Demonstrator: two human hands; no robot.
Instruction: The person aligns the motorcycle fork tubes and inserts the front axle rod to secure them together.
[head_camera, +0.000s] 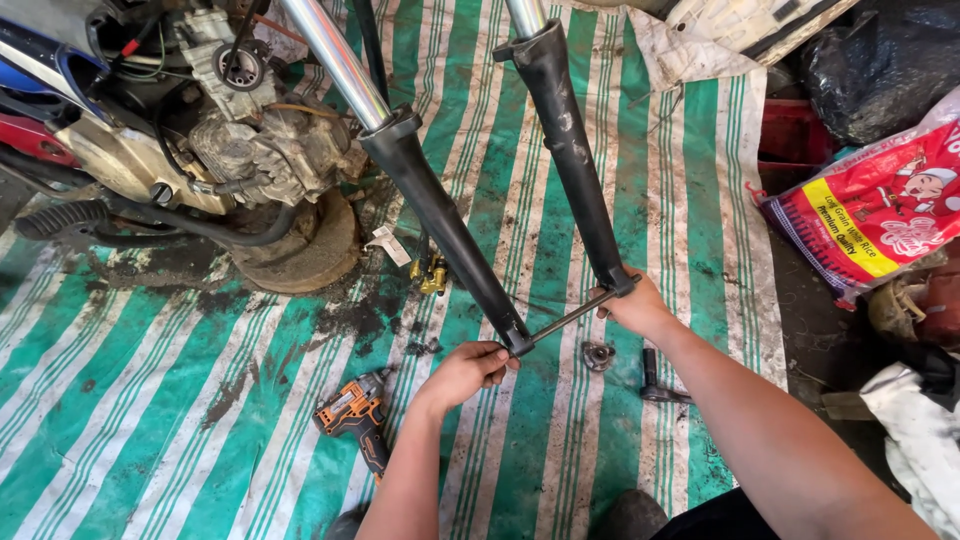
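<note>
Two black motorcycle fork legs run down from chrome tubes at the top: the left fork leg (440, 215) and the right fork leg (575, 150). A dark axle rod (570, 318) spans their lower ends. My left hand (462, 372) grips the bottom of the left fork leg where the rod enters. My right hand (632, 306) holds the bottom of the right fork leg at the rod's other end.
A motorcycle engine (262, 140) rests on a round block at the upper left. An orange power driver (355, 415), a small round metal part (598, 355) and a black socket tool (655, 378) lie on the green-striped tarp (150, 400). A red printed sack (880, 205) lies right.
</note>
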